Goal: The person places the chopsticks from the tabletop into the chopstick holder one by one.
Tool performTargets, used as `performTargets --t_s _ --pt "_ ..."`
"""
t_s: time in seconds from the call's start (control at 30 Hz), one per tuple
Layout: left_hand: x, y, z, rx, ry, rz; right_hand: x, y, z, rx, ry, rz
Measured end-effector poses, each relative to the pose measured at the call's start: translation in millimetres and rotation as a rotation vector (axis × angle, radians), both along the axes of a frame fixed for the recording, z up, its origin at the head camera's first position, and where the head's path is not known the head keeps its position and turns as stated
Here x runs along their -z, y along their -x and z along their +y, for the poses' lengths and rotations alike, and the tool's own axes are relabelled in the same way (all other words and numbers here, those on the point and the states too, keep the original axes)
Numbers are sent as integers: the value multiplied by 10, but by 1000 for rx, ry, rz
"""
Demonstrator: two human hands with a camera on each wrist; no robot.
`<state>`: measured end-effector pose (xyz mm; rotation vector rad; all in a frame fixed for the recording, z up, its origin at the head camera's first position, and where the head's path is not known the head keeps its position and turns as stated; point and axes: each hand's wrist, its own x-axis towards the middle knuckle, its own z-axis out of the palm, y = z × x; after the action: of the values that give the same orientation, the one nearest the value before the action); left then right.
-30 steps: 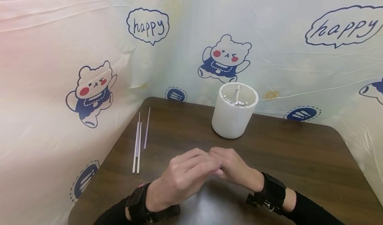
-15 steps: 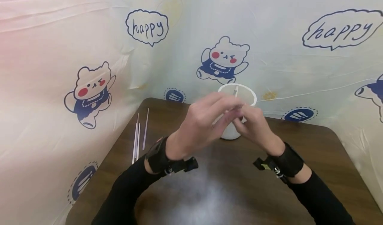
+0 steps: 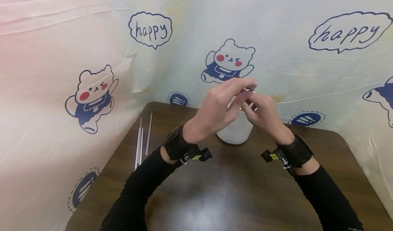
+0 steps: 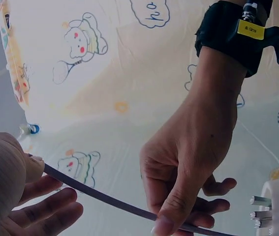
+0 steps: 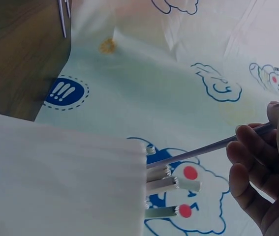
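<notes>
A slim purple-grey stick, which looks like a chopstick (image 5: 193,153), slants down to the rim of a white cylindrical holder (image 3: 235,130). My left hand (image 3: 212,111) pinches it near its far end, as the left wrist view shows. Lower down, the thumb and fingers of my right hand (image 3: 264,115) also pinch it. In the head view both hands meet above the holder and hide most of its mouth. Several silvery chopstick ends (image 5: 166,184) stick out over the rim in the right wrist view.
Several thin white and lilac chopsticks (image 3: 148,135) lie on the left of the brown table (image 3: 215,190), partly behind my left sleeve. A pale printed curtain (image 3: 276,36) rises behind and beside the table.
Both hands have moved up and away from me, from low over the table to above the white holder, staying close together. The chopsticks on the table have not moved.
</notes>
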<state>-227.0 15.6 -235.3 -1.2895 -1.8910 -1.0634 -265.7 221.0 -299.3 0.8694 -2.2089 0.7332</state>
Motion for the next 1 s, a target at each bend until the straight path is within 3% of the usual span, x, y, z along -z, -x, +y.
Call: performTargets --t_s 0.27,0.43,0.6,0.8,0.9,1.0 --pt "89 115 38 -77 -12 6 72 46 3 37 -36 -74" --pt "226 263 92 -139 24 7 109 66 -12 46 -41 -86" --pt "497 503 168 -239 131 -60 115 49 -6 41 -33 -64" --pt "934 802 242 -350 245 -113 156 25 22 79 -42 -98" --pt "1124 892 265 -403 308 -108 191 -2 28 85 -56 -117" --pt "1229 920 274 -430 335 -100 207 -24 15 79 -66 -126"
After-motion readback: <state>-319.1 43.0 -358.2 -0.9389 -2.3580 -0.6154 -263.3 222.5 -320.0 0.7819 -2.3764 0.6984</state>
